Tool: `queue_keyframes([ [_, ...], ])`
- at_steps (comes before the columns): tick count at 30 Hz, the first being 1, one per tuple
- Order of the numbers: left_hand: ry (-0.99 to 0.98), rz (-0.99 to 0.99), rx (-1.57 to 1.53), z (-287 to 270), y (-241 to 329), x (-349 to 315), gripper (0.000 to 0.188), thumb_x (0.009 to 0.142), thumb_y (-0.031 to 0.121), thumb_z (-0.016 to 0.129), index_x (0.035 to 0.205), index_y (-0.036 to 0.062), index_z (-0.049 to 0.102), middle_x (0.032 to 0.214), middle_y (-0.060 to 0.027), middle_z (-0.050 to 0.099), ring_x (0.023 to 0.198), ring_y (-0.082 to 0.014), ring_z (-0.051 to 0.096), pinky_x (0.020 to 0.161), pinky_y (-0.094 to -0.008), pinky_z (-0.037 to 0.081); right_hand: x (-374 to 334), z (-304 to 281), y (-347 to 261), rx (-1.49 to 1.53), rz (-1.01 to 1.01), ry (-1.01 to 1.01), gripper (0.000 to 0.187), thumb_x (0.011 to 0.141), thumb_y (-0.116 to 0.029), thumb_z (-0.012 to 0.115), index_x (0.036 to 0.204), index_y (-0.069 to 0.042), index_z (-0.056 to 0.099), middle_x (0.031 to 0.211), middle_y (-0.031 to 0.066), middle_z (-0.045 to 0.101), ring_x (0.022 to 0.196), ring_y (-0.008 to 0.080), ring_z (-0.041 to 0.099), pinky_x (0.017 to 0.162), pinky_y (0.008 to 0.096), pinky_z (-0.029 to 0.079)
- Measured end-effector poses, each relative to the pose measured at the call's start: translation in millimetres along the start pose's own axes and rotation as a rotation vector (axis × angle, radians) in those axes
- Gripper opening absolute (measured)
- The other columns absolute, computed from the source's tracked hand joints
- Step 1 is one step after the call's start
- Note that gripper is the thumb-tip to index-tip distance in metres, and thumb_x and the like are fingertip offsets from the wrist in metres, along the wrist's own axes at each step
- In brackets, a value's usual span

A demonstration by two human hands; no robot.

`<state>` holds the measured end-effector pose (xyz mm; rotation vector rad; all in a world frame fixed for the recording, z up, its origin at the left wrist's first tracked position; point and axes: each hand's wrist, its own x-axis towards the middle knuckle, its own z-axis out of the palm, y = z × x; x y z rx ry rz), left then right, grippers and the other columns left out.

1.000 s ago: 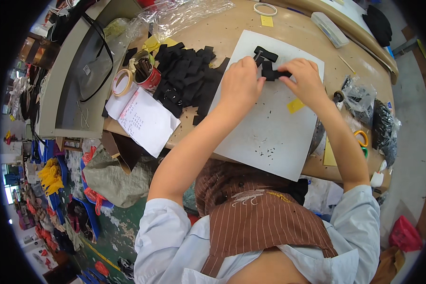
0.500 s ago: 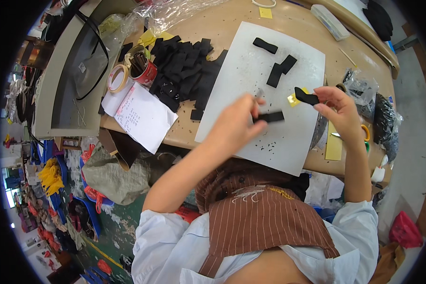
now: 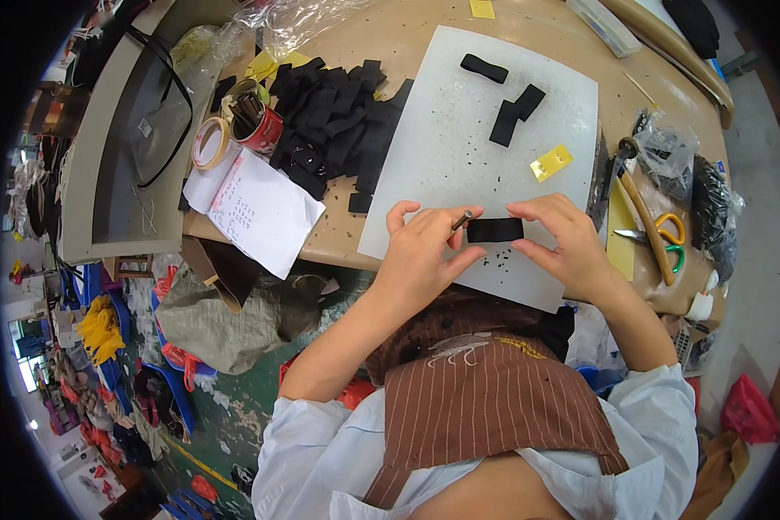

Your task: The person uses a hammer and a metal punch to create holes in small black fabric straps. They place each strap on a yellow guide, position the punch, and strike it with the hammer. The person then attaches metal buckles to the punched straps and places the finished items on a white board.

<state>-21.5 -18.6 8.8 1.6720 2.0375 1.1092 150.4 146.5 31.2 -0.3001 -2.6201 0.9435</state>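
On a white board (image 3: 407, 165), a flat black fabric strip (image 3: 495, 230) lies crosswise between my two hands. My left hand (image 3: 420, 251) is at its left end, with a short metal punch (image 3: 462, 220) held between the fingers and the thumb near the strip's edge. From the other side, my right hand (image 3: 568, 238) has thumb and fingers at the strip's right end, closed in a loose pinch. Further up the board are an overlapping pair of black strips (image 3: 516, 113) and a single black strip (image 3: 484, 68). A small yellow plate with holes (image 3: 551, 162) lies above my right hand.
A heap of black strips (image 3: 338, 113) spreads left of the board, beside a red can (image 3: 264, 134), a tape roll (image 3: 210, 143) and a written notepad (image 3: 264, 212). At right are a wooden-handled hammer (image 3: 646, 208), scissors (image 3: 667, 234) and plastic bags (image 3: 667, 160). Small black bits dot the board.
My right hand has moved left and down from the yellow plate to the strip. The black piece it held there no longer shows separately. The left hand has come beside the strip, still with the punch.
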Motion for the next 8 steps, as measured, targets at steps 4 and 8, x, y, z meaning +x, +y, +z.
queue_keyframes([
  [4, -0.016, -0.043, 0.040, 7.6, -7.1, -0.3, 0.035, 0.075, 0.014, 0.081, 0.082, 0.0096, 0.047, 0.094, 0.0037, 0.071, 0.081, -0.0115, 0.064, 0.096, -0.0407, 0.029, 0.1, 3.9, 3.3, -0.040, -0.010, -0.021, 0.046, 0.074, -0.008, 0.077, 0.117, -0.007, 0.062, 0.103, 0.0099, 0.066, 0.092, 0.0287, 0.061, 0.080, 0.0381, 0.050],
  [8, -0.021, -0.053, 0.056, 9.8, -7.2, 0.3, 0.031, 0.075, 0.013, 0.081, 0.094, 0.0076, 0.056, 0.092, 0.0047, 0.070, 0.080, -0.0110, 0.064, 0.095, -0.0393, 0.031, -3.0, 8.6, 6.4, 0.019, 0.046, -0.008, 0.047, 0.074, -0.009, 0.077, 0.118, -0.008, 0.061, 0.103, 0.0102, 0.066, 0.092, 0.0289, 0.061, 0.081, 0.0390, 0.050],
])
